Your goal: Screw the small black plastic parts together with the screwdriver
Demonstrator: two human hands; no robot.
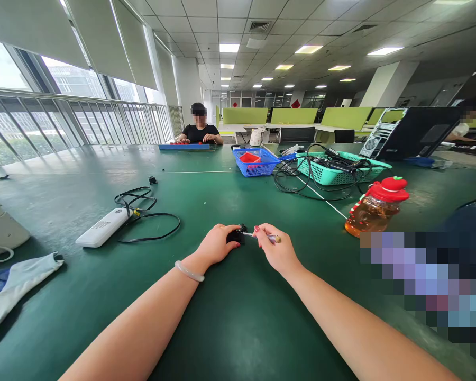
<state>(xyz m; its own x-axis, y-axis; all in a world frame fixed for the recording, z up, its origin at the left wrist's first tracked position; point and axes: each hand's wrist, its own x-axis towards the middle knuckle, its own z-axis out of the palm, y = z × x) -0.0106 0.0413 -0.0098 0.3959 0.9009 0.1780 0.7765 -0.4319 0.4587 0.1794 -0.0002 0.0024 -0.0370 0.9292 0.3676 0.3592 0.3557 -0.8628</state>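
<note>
My left hand [218,244] is closed round a small black part [234,236] and steadies it on the green table; its exact kind is too small to make out. In my right hand [278,248] is a screwdriver [273,238] with a pale, see-through handle, gripped between thumb and fingers. It lies almost level, and its thin metal shaft points left and meets the black part. My fingers partly hide both things. A light bangle [189,271] circles my left wrist.
Left on the green table [238,328] lie a white power bank [105,227] with a black cable and a cloth [19,288]. A bottle [375,209] stands right. Beyond are a blue basket [257,168], a teal basket [329,174] of cables and a computer case [410,132]. A person sits opposite.
</note>
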